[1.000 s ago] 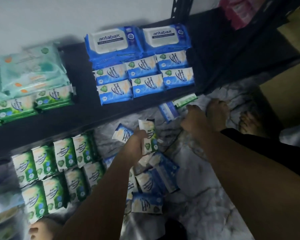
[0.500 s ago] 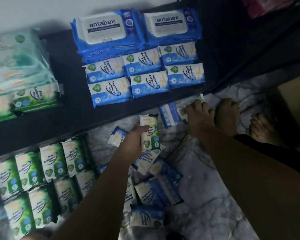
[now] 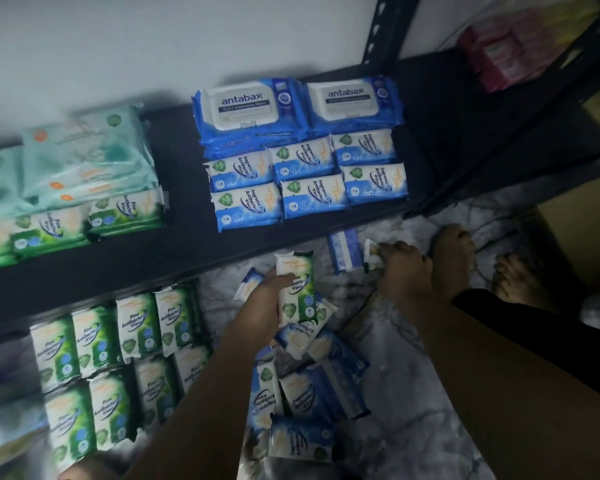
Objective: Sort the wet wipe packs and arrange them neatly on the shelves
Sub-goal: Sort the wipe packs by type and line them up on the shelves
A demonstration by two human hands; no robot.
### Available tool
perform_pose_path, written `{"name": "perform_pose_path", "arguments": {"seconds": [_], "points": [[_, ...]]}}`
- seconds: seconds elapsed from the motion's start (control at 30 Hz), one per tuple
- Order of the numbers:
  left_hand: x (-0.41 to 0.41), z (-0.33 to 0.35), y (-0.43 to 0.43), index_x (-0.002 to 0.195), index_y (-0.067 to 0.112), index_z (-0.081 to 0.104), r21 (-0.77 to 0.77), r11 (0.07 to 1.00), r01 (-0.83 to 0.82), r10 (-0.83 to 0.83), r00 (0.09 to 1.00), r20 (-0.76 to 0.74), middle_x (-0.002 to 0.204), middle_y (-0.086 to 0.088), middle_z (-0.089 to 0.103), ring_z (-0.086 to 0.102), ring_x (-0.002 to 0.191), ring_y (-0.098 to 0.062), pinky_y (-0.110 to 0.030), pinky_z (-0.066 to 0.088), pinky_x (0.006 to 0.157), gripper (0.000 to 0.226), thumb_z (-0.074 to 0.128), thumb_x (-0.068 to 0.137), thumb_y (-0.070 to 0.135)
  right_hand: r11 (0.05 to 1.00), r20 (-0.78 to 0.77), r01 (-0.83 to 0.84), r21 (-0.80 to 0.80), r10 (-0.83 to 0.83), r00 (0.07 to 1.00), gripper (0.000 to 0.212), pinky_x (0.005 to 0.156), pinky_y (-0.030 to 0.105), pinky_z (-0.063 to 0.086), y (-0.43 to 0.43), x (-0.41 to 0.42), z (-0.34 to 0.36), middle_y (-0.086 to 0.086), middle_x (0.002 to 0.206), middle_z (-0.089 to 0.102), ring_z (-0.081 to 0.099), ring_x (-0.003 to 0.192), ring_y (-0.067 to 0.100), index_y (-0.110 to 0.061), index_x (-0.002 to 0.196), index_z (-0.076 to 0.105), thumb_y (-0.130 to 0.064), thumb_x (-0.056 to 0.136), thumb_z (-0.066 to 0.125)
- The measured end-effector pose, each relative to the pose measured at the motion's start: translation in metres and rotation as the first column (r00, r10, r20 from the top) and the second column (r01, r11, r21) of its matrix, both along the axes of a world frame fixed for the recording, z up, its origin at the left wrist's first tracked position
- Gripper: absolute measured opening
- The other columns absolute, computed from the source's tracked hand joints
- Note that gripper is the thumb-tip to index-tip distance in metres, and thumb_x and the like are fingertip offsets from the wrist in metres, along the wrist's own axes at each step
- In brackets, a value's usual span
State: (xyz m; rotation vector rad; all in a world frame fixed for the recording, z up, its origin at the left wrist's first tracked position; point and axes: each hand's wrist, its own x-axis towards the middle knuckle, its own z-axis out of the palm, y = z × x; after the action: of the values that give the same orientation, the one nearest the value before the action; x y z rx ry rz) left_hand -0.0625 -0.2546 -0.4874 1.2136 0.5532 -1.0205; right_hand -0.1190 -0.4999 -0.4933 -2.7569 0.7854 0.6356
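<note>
The left hand [image 3: 262, 308] grips a green pine pack [image 3: 297, 289], with the fingers curled behind it and the thumb across its front. The pack is upright and is held over the loose blue packs [image 3: 312, 393], which lie heaped on the marble floor [image 3: 413, 427].

The right hand [image 3: 400, 268] is low at the floor, fingers clamped round a small white-and-green pack [image 3: 372, 257]. Its label is too blurred to read. A blue pack on edge [image 3: 342, 252] stands just beside it, near the front edge of the black shelf [image 3: 187, 251].

On the shelf:
- Two large lidded packs [image 3: 250, 109] lie side by side at the back.
- Six small blue packs [image 3: 307, 178] lie in front of them in two rows of three, touching.
- Well apart to the left, pale mint packs [image 3: 87, 157] are stacked, with shelved green packs [image 3: 125, 213] in front of them.

Below the shelf, the lower green packs [image 3: 118, 355] stand in two rows. A bare foot [image 3: 452, 261] rests on the floor just beside the right hand.
</note>
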Motion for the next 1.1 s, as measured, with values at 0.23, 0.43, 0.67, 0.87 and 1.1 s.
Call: {"name": "perform_pose_path", "arguments": {"seconds": [0.23, 0.43, 0.67, 0.87, 1.1], "points": [[-0.023, 0.048, 0.046, 0.129, 0.034, 0.063, 0.077, 0.997, -0.006, 0.004, 0.999, 0.032, 0.127, -0.009, 0.069, 0.068, 0.11, -0.035, -0.061, 0.051, 0.099, 0.056, 0.074, 0.074, 0.041, 0.846, 0.107, 0.234, 0.479, -0.321, 0.941, 0.044, 0.089, 0.035, 0.049, 0.062, -0.026, 0.05, 0.018, 0.12, 0.055, 0.057, 0.096, 0.029, -0.023, 0.137, 0.059, -0.022, 0.093, 0.061], [-0.055, 0.104, 0.085, 0.154, 0.029, 0.035, 0.176, 0.984, -0.01, -0.045, 0.95, 0.309, 0.157, 0.005, 0.035, 0.034, 0.144, -0.026, -0.04, 0.034, 0.108, 0.06, 0.058, 0.099, 0.035, 0.095, -0.205, 0.414, 0.905, -0.755, 0.622, 0.03, 0.08, 0.046, 0.053, 0.131, -0.042, 0.122, 0.016, 0.107, 0.067, 0.065, 0.098, 0.039, -0.007, 0.133, 0.057, -0.017, 0.106, 0.05], [-0.101, 0.139, 0.134, 0.158, 0.038, 0.019, 0.192, 0.981, -0.035, -0.046, 0.915, 0.4, 0.165, 0.006, 0.024, 0.032, 0.147, -0.027, -0.051, 0.029, 0.115, 0.065, 0.053, 0.103, 0.033, -0.279, -0.48, 0.395, 0.875, -0.607, 0.633, 0.043, 0.062, 0.039, 0.057, 0.185, -0.071, 0.148, 0.025, 0.116, 0.07, 0.072, 0.08, 0.034, -0.006, 0.119, 0.067, -0.042, 0.101, 0.051], [-0.106, 0.161, 0.159, 0.154, 0.046, 0.022, 0.189, 0.981, -0.053, -0.044, 0.88, 0.473, 0.162, -0.017, 0.028, 0.044, 0.134, -0.034, -0.042, 0.045, 0.089, 0.073, 0.061, 0.1, 0.015, -0.141, -0.353, 0.343, 0.929, -0.623, 0.698, 0.052, 0.071, 0.054, 0.059, 0.213, -0.076, 0.158, 0.016, 0.12, 0.071, 0.072, 0.1, 0.041, -0.028, 0.14, 0.05, 0.0, 0.097, 0.058], [-0.105, 0.15, 0.186, 0.147, 0.04, 0.036, 0.254, 0.964, -0.081, -0.06, 0.863, 0.501, 0.08, -0.005, 0.056, 0.054, 0.055, -0.011, -0.023, 0.047, 0.051, 0.063, 0.062, 0.099, 0.01, 0.088, -0.165, 0.267, 0.96, -0.593, 0.788, 0.066, 0.068, 0.05, 0.061, 0.237, -0.071, 0.163, 0.005, 0.129, 0.061, 0.07, 0.1, 0.035, -0.047, 0.136, 0.044, 0.005, 0.097, 0.056]]}}
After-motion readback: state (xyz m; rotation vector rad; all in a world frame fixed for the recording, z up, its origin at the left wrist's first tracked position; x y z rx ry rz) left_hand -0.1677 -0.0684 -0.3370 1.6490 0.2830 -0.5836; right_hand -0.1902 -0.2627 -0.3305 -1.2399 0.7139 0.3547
